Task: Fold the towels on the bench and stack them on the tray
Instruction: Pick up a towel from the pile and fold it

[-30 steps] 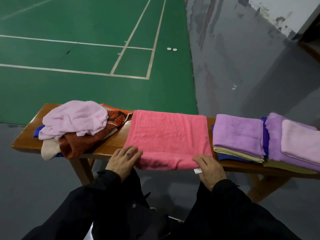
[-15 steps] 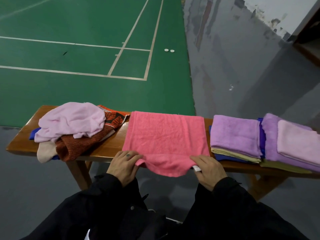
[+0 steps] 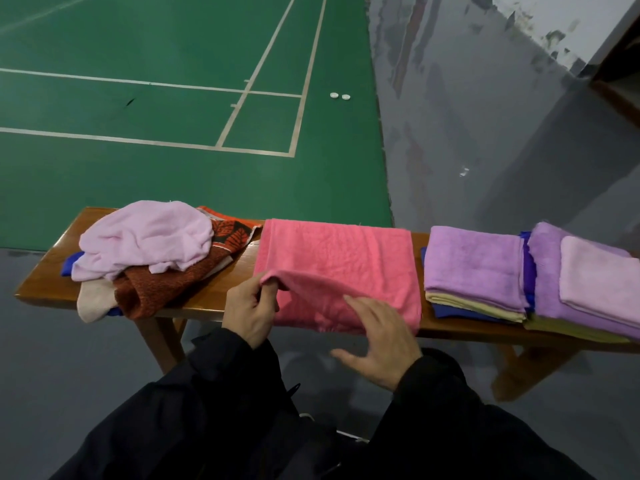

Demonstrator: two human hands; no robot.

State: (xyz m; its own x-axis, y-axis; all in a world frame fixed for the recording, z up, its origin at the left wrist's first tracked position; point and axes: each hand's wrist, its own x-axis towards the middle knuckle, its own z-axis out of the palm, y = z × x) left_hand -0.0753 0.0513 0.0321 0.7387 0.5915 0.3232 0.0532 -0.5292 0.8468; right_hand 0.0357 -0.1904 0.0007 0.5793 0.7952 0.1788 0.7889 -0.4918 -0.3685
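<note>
Towel (image 3: 332,268) corner pinched, left hand (image 3: 249,313)

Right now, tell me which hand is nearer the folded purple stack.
Right. The right hand rests open on the pink towel, beside the purple stack; the left hand pinches the towel's far corner.

Right of the pink towel (image 3: 332,268), the far folded stack (image 3: 588,289) runs off the frame edge, any tray beneath hidden

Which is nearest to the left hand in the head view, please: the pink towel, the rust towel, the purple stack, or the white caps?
1. Pink towel, in the left hand
2. Rust towel, left
3. Purple stack, right
4. White caps, on the far court
</note>
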